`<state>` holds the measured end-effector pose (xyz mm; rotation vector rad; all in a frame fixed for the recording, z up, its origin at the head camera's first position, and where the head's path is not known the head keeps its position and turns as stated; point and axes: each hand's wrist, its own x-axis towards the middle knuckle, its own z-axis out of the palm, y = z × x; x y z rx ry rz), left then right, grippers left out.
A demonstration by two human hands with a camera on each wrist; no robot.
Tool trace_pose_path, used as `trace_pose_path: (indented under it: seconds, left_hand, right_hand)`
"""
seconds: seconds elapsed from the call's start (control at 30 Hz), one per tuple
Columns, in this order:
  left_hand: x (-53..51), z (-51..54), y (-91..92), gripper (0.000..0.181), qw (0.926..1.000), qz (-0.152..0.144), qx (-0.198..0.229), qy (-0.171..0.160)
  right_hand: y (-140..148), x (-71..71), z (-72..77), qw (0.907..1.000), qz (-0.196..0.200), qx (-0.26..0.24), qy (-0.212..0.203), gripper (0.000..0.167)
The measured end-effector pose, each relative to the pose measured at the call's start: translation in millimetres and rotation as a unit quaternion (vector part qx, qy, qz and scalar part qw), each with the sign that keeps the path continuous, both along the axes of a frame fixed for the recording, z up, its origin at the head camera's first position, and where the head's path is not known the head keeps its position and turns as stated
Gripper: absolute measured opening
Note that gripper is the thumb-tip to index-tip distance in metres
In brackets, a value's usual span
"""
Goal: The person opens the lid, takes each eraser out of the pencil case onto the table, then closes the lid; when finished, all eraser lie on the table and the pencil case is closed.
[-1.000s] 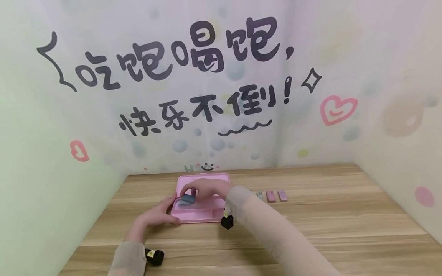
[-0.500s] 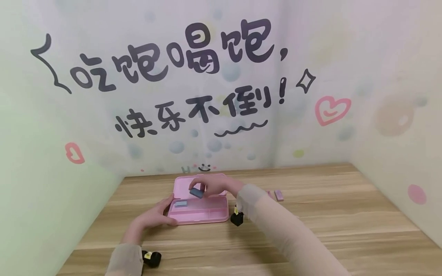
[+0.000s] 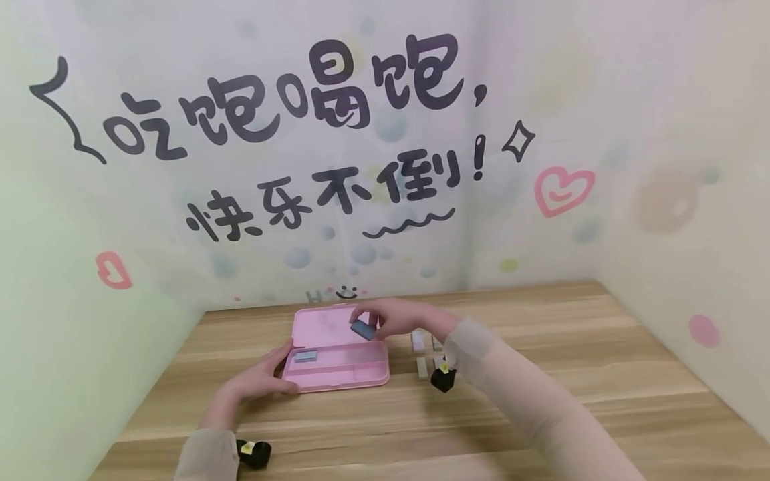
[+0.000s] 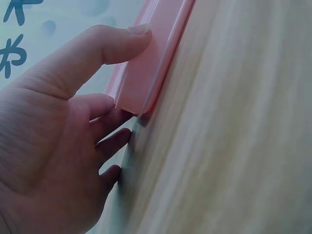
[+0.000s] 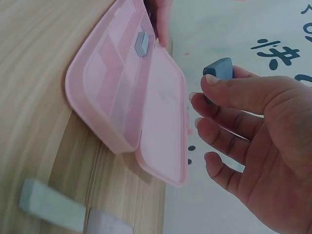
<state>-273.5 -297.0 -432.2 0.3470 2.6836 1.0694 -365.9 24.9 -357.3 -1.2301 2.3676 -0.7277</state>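
Observation:
A pink pencil case (image 3: 327,379) lies open on the table, its lid (image 3: 319,327) folded back toward the wall. My left hand (image 3: 259,379) holds the case's left end, thumb on the front wall and fingers at the back corner. In the left wrist view, the thumb presses the pink side (image 4: 153,63). My right hand (image 3: 397,317) pinches a dark blue eraser (image 3: 363,329) between thumb and fingers, raised over the lid's right part. The right wrist view shows that eraser (image 5: 219,69) up close. One light blue eraser (image 3: 306,357) sits in the rear compartment's left end.
Right of the case, several pale blocks, among them a lilac one (image 3: 418,342) and a greenish one (image 3: 422,368), lie on the wooden table (image 3: 361,434). My right wrist and sleeve partly cover that group. A printed cloth wall (image 3: 541,254) rises behind the table.
My right hand has lifted the dark blue eraser out of the case and carried it rightward, uncovering the light blue eraser. The left hand stays at the case's left end; the head view has shifted.

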Motion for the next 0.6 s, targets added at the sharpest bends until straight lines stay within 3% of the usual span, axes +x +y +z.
trace_pose_path:
  seconds: [0.27, 0.6]
  left_hand:
    - [-2.6, -1.4, -2.9, 0.110, 1.0000, -0.004, -0.004, 0.000]
    - [-3.3, 0.1, -0.9, 0.111, 1.0000, -0.007, -0.002, 0.000]
  right_hand:
    - [38, 13.2, 0.3, 0.9993, -0.020, -0.033, 0.003, 0.048]
    - [84, 31.5, -16.8, 0.9953, -0.071, -0.063, 0.018, 0.044]
